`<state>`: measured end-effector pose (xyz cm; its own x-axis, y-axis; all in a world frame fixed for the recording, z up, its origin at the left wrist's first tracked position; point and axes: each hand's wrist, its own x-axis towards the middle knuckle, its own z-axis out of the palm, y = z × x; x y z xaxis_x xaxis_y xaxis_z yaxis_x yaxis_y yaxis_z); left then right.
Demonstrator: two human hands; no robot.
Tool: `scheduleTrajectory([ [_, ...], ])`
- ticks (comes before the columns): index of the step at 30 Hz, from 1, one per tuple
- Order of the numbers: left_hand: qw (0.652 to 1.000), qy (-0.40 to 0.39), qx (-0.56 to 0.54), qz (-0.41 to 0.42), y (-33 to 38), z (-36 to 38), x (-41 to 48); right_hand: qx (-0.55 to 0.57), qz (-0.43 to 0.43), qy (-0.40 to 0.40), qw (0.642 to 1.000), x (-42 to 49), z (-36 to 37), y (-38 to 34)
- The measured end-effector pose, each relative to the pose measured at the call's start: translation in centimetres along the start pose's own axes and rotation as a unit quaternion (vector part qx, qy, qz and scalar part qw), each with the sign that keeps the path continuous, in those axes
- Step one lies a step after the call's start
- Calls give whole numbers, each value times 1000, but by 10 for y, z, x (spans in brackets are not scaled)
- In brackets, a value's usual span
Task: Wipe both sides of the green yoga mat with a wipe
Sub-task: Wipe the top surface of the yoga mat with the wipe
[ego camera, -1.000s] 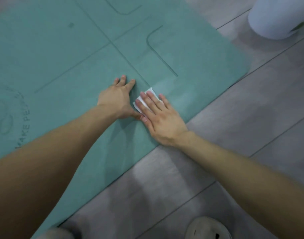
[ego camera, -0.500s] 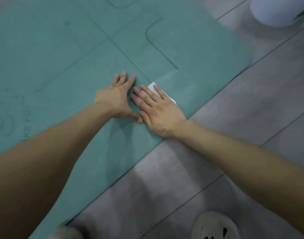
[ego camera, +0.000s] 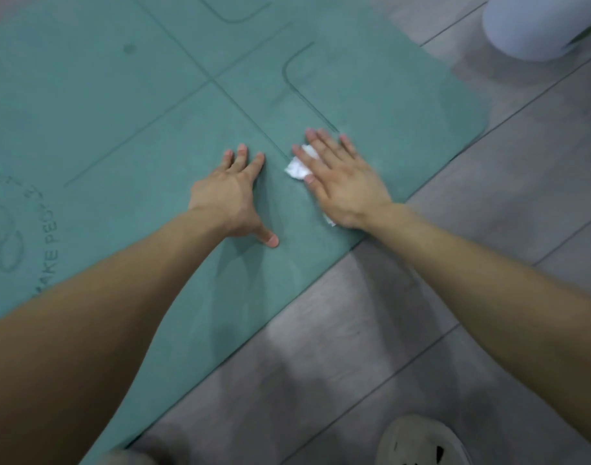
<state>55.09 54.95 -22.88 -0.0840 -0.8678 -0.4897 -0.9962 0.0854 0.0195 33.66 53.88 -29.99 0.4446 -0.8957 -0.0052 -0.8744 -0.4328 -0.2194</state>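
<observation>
Our right hand (ego camera: 342, 184) has slid the wipe (ego camera: 297, 168) off toward 3 o'clock. A second ago it lay touching our left hand (ego camera: 232, 199); now a strip of bare mat shows between them. Both hands are flat with straight fingers. The left is spread wide and presses the green yoga mat (ego camera: 119, 112) to steady it. The right presses the crumpled white wipe down, with most of it hidden under the palm and a bunch showing at the thumb side.

The mat lies face up on the grey floor (ego camera: 455, 297), its rounded corner at 2 o'clock of the right hand. We judge this as one outward stroke on the printed side, working toward the near edge and that corner. The far stretch at 10 o'clock and the whole underside appear not yet done, so the mat has yet to be flipped.
</observation>
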Motion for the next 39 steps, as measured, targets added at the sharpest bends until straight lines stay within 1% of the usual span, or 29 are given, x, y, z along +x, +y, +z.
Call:
scheduleTrajectory([
  [4,1000,-12,6,5,5,7,-4,2,-43,-12,999,-42,22,-71],
  [6,1000,-12,0,6,4,3,-3,-19,-60,-8,998,-39,19,-62],
  [7,1000,-12,0,4,3,1,-1,-25,-36,3,999,-29,15,-45],
  [8,1000,-15,2,3,4,1,1,-27,18,14,999,-19,10,-22],
  [10,1000,-25,7,3,7,2,2,-18,144,23,989,-10,-4,26],
  [11,1000,-28,9,0,7,4,1,-15,173,26,985,-10,-8,43],
  [12,1000,-29,8,-3,6,5,1,-16,174,29,984,-11,-9,51],
  [14,1000,-25,4,-5,5,1,3,-3,147,33,989,-11,-7,40],
  [16,1000,-26,7,-1,4,-2,6,1,110,29,993,-13,2,6],
  [19,999,-33,20,-2,4,1,5,-6,6,-4,1000,-29,17,-48],
  [20,999,-33,23,-5,5,3,3,-14,-28,-15,999,-36,17,-51],
  [22,999,-30,25,-4,10,1,2,-34,-71,-30,996,-39,12,-22],
  [23,999,-33,25,0,13,1,2,-40,-60,-29,997,-37,7,2],
  [24,999,-34,28,5,16,1,0,-47,-19,-22,999,-34,1,31],
  [26,999,-18,32,4,19,1,-7,-48,110,-21,993,-30,-20,94],
  [27,999,-2,31,5,19,0,-11,-45,156,-22,987,-29,-28,118],
  [29,999,21,26,14,21,-3,-21,-29,205,-13,978,-25,-33,133],
  [30,999,27,26,15,23,-4,-24,-22,219,-8,976,-23,-29,121],
  [31,999,26,33,14,26,-6,-27,-16,213,0,977,-22,-20,100],
  [32,999,22,42,13,30,-7,-27,-12,177,6,984,-25,-10,70],
  [34,999,26,41,4,42,-13,-23,-20,47,0,999,-39,9,11],
  [35,999,29,33,3,50,-16,-18,-22,-14,-13,1000,-46,9,-4],
  [36,999,29,30,8,57,-18,-12,-23,-58,-19,998,-50,6,-3],
  [37,999,31,34,19,65,-18,-7,-25,-75,-23,997,-50,3,13],
  [38,998,32,40,35,74,-17,-2,-33,-56,-24,998,-50,-3,38],
  [39,997,28,43,50,82,-17,3,-37,-8,-23,999,-48,-10,69],
])
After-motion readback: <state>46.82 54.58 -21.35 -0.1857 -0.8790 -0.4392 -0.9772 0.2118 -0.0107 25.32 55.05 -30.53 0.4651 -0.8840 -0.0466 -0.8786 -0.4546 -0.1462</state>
